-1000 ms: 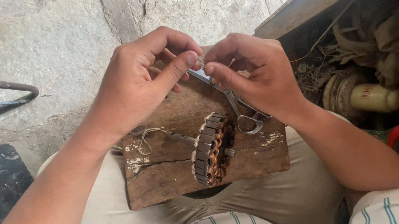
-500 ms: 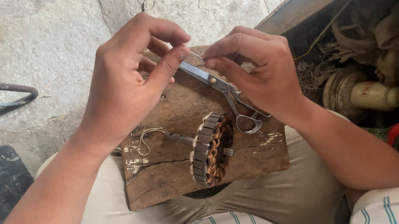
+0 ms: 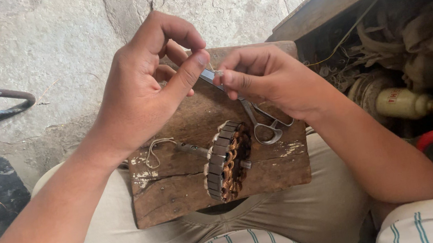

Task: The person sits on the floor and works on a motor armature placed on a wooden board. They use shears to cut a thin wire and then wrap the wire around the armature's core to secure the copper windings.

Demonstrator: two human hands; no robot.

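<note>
While both hands met above the wooden board (image 3: 191,188) on the lap, the scissors (image 3: 252,113) lay slantwise between them: blade tip up and to the left at the fingertips, finger loops down and to the right, resting on the board. The right hand (image 3: 271,81) had its grip pressed together at thumb and forefinger over the blade end, and the rest of the tool ran away beneath its palm. The left hand (image 3: 141,94) held thumb against forefinger just beside that same tip, pinching something too fine to make out, possibly a wire. Both hands were about equally close to the tip; the loops lay nearer the right wrist. A wound stator (image 3: 226,160) stood on edge on a short shaft lower on the board, apart from both hands. A loose string (image 3: 154,149) lay left of it.
</note>
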